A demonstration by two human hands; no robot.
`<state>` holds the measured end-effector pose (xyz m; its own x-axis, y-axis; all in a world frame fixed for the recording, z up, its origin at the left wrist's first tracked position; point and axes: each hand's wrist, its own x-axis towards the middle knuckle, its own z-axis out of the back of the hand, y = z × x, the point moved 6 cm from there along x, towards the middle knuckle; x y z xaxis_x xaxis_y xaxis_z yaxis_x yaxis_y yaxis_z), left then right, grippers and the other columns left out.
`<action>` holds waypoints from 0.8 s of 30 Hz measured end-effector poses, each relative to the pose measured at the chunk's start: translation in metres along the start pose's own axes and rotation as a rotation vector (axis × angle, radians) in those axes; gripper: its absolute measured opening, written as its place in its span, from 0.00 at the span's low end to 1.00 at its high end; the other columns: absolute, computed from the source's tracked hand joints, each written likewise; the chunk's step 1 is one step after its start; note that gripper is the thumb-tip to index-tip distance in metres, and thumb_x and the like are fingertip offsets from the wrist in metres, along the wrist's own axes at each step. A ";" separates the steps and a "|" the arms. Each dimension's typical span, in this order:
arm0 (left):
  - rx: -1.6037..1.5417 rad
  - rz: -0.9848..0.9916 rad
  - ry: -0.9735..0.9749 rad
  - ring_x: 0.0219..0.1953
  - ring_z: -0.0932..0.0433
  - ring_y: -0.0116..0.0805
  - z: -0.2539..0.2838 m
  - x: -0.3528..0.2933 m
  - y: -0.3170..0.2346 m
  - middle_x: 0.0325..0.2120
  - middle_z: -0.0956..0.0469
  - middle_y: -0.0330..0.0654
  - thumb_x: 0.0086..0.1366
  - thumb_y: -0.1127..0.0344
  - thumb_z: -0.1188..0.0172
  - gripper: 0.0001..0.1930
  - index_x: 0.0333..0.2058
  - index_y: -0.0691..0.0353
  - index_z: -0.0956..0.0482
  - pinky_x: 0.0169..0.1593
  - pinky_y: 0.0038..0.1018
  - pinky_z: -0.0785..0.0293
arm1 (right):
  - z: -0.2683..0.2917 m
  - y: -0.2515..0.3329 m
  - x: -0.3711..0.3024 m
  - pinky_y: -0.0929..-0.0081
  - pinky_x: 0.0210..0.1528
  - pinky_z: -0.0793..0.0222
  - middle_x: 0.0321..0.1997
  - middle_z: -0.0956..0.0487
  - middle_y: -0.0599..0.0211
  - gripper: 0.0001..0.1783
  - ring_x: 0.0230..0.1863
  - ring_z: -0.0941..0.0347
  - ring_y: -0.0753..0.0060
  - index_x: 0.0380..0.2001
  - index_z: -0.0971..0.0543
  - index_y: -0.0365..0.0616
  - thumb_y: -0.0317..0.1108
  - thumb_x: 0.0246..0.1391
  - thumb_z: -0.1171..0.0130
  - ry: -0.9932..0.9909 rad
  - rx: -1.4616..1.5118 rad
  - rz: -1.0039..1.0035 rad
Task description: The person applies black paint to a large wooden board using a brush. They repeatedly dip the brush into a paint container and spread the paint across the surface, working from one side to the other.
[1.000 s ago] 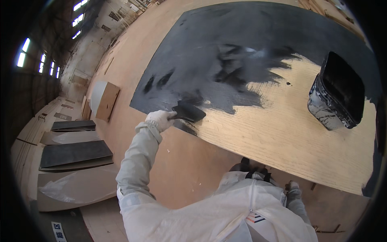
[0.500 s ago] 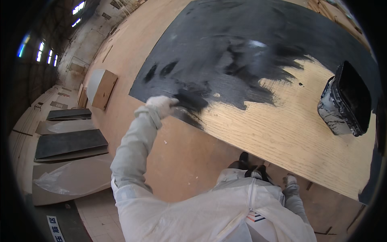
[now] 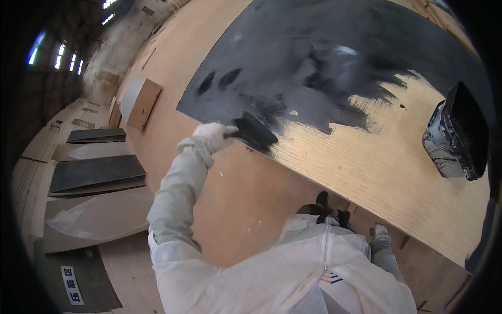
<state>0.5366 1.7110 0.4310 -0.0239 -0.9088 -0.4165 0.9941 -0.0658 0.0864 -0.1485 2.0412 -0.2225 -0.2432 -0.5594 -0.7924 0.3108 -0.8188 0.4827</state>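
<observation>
My gloved left hand (image 3: pixel 213 137) reaches out at the near left edge of a large wood-grain board. It is closed round the handle of a wide, flat black paintbrush (image 3: pixel 254 133), whose head lies on the board at that edge. Dark grey-black paint (image 3: pixel 293 57) covers the far and left parts of the board, ending in ragged streaks. Pale wood grain (image 3: pixel 366 162) shows on the near right part. My right hand (image 3: pixel 377 230) hangs low by the board's near edge, beside my body; its fingers are too small to make out.
A paint-smeared bucket (image 3: pixel 455 136) with a black rim stands on the board at the right. Beyond the board's left side, a wooden box (image 3: pixel 141 103) sits on the brown floor. Dark panels (image 3: pixel 98 174) and plastic-covered sheets (image 3: pixel 94 214) lie farther left.
My left hand has drawn the brush a little along the board's near left edge, to the right. The whole view has shifted slightly. My right hand stays low.
</observation>
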 end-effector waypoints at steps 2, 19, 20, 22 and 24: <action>0.008 0.087 0.006 0.56 0.16 0.46 -0.013 -0.006 0.007 0.54 0.14 0.45 0.67 0.56 0.37 0.23 0.61 0.46 0.16 0.63 0.35 0.20 | 0.005 0.011 0.003 0.54 0.28 0.29 0.35 0.15 0.59 0.22 0.29 0.23 0.56 0.45 0.19 0.49 0.56 0.70 0.47 0.006 -0.372 0.267; 0.189 0.059 0.070 0.56 0.16 0.45 -0.006 -0.007 -0.045 0.51 0.13 0.41 0.67 0.53 0.40 0.24 0.62 0.38 0.17 0.60 0.38 0.20 | 0.002 0.024 0.000 0.55 0.31 0.28 0.36 0.14 0.56 0.22 0.30 0.21 0.56 0.50 0.21 0.48 0.54 0.72 0.51 0.060 0.180 -0.179; 0.195 0.030 0.070 0.55 0.15 0.45 -0.006 -0.010 -0.052 0.51 0.12 0.41 0.68 0.54 0.41 0.24 0.62 0.39 0.17 0.60 0.39 0.20 | 0.002 0.020 0.000 0.55 0.31 0.28 0.36 0.14 0.56 0.22 0.30 0.21 0.56 0.51 0.21 0.48 0.54 0.72 0.51 0.063 0.192 -0.193; 0.171 0.087 0.061 0.54 0.15 0.45 -0.006 0.004 -0.031 0.51 0.12 0.40 0.69 0.52 0.39 0.23 0.61 0.37 0.16 0.59 0.40 0.20 | -0.001 0.012 -0.004 0.55 0.31 0.28 0.36 0.14 0.56 0.22 0.30 0.21 0.56 0.51 0.21 0.48 0.54 0.72 0.51 0.084 0.195 -0.224; 0.140 0.189 0.027 0.54 0.15 0.46 0.006 0.016 -0.037 0.51 0.13 0.41 0.68 0.53 0.40 0.23 0.61 0.39 0.16 0.59 0.38 0.20 | -0.001 0.004 -0.006 0.55 0.31 0.29 0.36 0.14 0.56 0.22 0.30 0.21 0.56 0.51 0.21 0.48 0.54 0.72 0.52 0.088 0.219 -0.262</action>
<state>0.4983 1.6966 0.4267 0.1662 -0.8993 -0.4044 0.9561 0.0465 0.2894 -0.1445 2.0416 -0.2163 -0.2058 -0.3216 -0.9242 0.0421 -0.9465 0.3200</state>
